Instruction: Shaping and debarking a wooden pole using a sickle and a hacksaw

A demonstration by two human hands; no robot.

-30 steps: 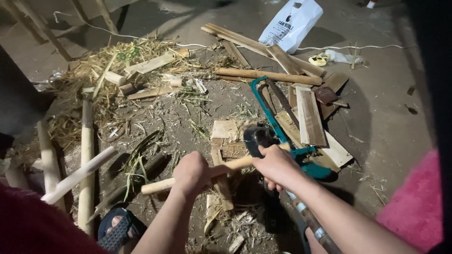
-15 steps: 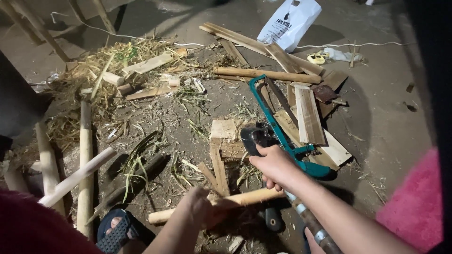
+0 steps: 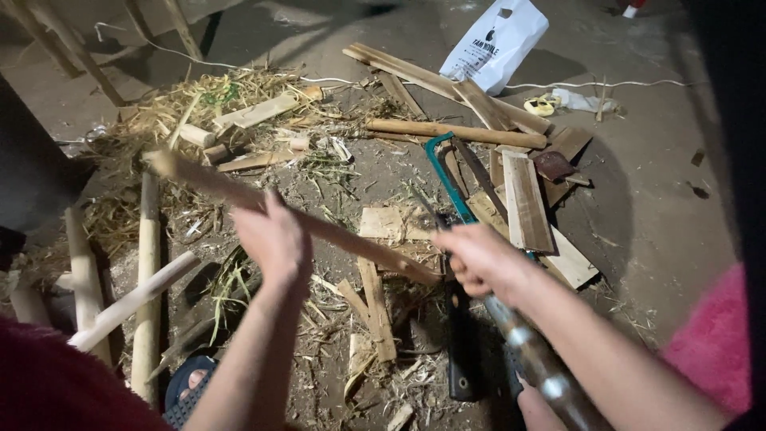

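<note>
Wooden and pale, one long stick (image 3: 319,227) is lying slantwise across the middle of the view, its far end blurred at upper left and its near end ending just beside the right hand (image 3: 479,259). The left hand (image 3: 275,239) is closing around the middle of this stick, fingers wrapped over it. The right hand is clamping shut on one dark-handled tool (image 3: 463,343); the handle is hanging below the fist, while the working end is blurred and cannot be identified. One teal-framed hacksaw (image 3: 443,172) is lying on the ground just beyond the right hand, resting among flat offcuts. One round pole (image 3: 455,132) is lying crosswise beyond the saw. At least three flat boards (image 3: 527,199) are lying to the right of the saw. One white plastic bag (image 3: 499,40) is sitting at the top of the view. Three peeled poles (image 3: 148,263) are standing or leaning at the left edge. One heap of straw and shavings (image 3: 199,96) is covering the ground at upper left. One sandalled foot (image 3: 187,387) is showing at the bottom.
</note>
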